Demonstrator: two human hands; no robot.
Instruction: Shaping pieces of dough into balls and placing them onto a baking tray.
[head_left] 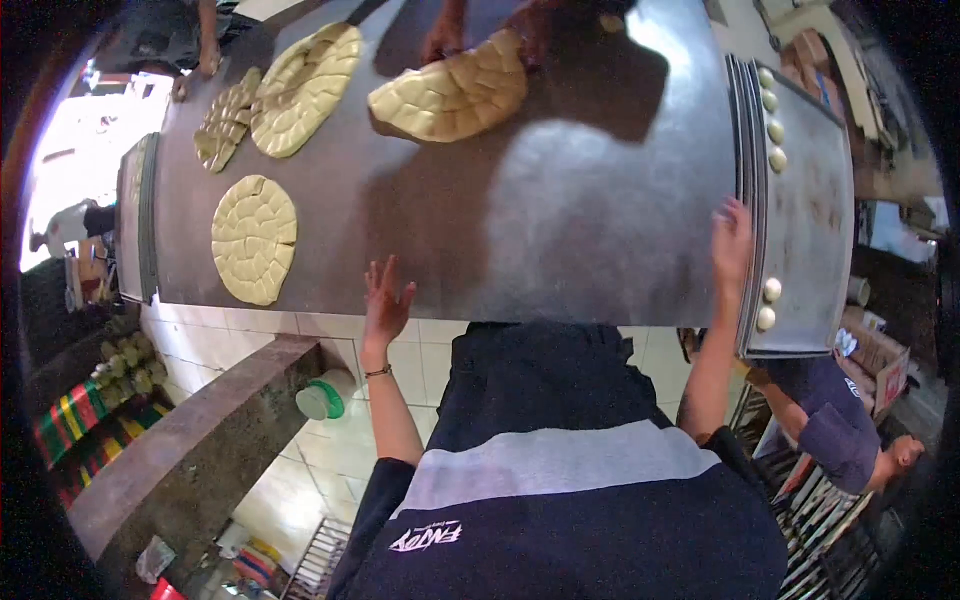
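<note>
Scored dough round on metal table, near L end, just in from front edge. Room to move: wide stretch of tabletop btwn dough and tray stack at R edge. L hand at front edge, well apart from dough, fingers spread. R hand just beside tray stack, blurred; can't tell if touching or gripping. Dough pale yellow, flat, oval, cut into blocky pcs w/ small split at R rim.
</note>
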